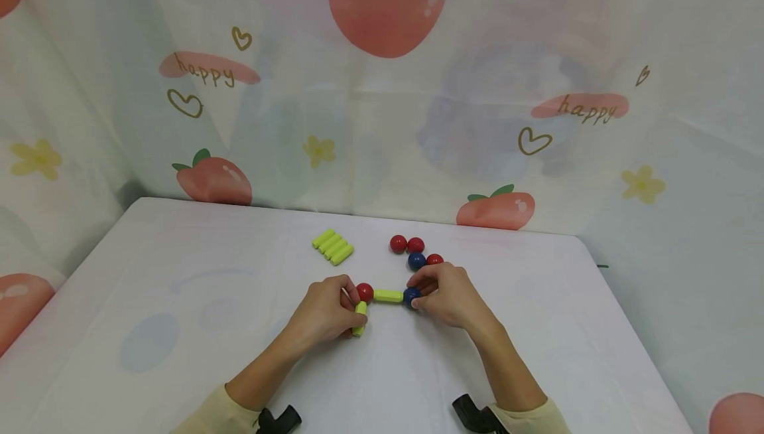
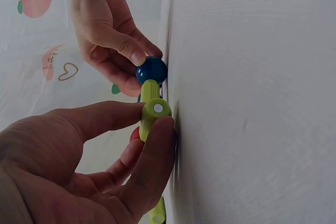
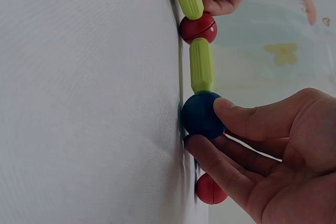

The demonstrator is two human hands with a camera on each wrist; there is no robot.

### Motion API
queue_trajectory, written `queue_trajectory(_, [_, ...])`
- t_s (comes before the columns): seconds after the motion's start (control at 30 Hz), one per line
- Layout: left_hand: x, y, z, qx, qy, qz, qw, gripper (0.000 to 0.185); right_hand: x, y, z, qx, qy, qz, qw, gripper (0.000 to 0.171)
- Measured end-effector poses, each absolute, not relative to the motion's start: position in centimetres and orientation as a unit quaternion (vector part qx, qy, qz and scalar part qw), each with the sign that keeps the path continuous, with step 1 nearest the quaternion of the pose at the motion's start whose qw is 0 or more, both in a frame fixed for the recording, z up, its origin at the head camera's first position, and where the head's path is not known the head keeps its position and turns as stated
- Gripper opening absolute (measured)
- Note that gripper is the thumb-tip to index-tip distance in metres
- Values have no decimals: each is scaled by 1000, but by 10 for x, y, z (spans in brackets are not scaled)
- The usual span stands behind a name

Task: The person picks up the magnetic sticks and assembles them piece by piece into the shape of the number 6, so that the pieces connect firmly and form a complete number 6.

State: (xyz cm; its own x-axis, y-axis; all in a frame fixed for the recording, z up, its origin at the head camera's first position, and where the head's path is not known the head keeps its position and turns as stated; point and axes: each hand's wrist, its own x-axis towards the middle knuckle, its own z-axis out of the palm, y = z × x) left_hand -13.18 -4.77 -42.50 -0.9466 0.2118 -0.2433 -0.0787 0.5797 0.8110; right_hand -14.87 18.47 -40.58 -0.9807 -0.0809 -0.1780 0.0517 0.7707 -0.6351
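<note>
Between my hands, a yellow-green magnetic rod (image 1: 388, 296) links a red ball (image 1: 365, 292) on the left to a blue ball (image 1: 411, 297) on the right. A second yellow-green rod (image 1: 359, 318) runs from the red ball toward the near side. My left hand (image 1: 325, 308) pinches this second rod between thumb and fingers; its round end with a pale disc (image 2: 158, 108) faces the left wrist view. With thumb and fingers, my right hand (image 1: 449, 296) pinches the blue ball, seen closely in the right wrist view (image 3: 202, 115).
Several yellow-green rods (image 1: 333, 247) lie side by side behind my left hand. Beyond my right hand sit loose red balls (image 1: 398, 243) and another blue ball (image 1: 416, 261). The white table (image 1: 227, 328) meets a printed cloth backdrop (image 1: 382, 122) at its far edge.
</note>
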Motion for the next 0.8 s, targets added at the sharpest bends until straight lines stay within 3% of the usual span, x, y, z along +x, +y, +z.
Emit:
queue_trajectory(0.5, [-134,-50,-422,45,883,442,153,26,-149,186,-405,-16,935,-342,91,23])
queue_trajectory(0.8, [-157,-57,-410,78,911,382,137,27,-148,186,-406,-16,933,-346,95,23])
